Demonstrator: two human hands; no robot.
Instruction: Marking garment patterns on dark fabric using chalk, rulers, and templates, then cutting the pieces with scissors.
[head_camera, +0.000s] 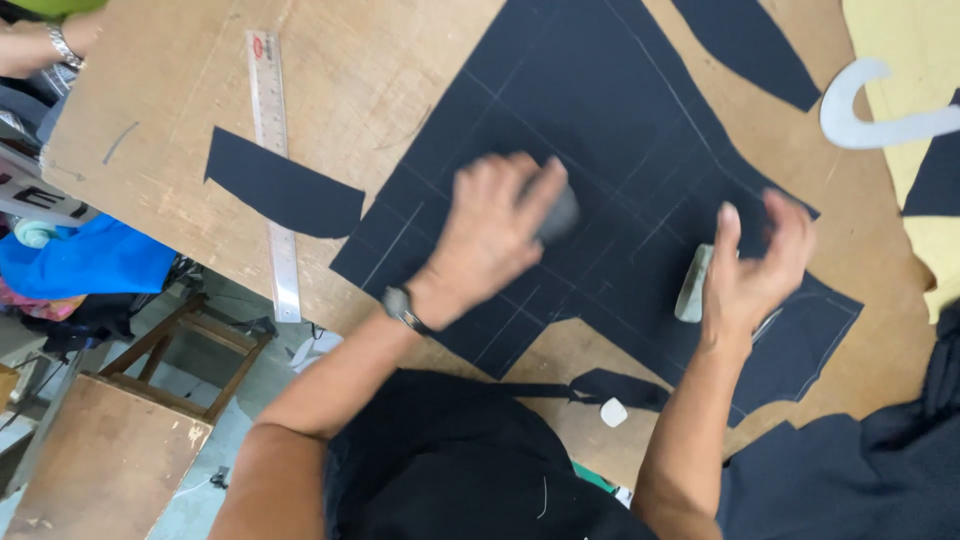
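A large black fabric piece (600, 110) with pale chalk lines lies on the brown wooden table (390, 70). My left hand (490, 235), with a wristwatch on its wrist, hovers over the cloth's middle and grips a small dark grey object (562, 214), blurred by motion. My right hand (755, 265) is over the cloth's right part, fingers curled around a pale grey-green block (692, 285). A small white chalk piece (613, 412) rests near the table's near edge, between my arms.
A metal ruler (272, 170) lies at the left beside a cut black scrap (285, 190). Another black scrap (750, 40), a white curved template (880, 115) and yellow cloth (900, 50) lie at the right. Another person's hand (45, 45) is top left. A wooden stool (110, 450) stands below.
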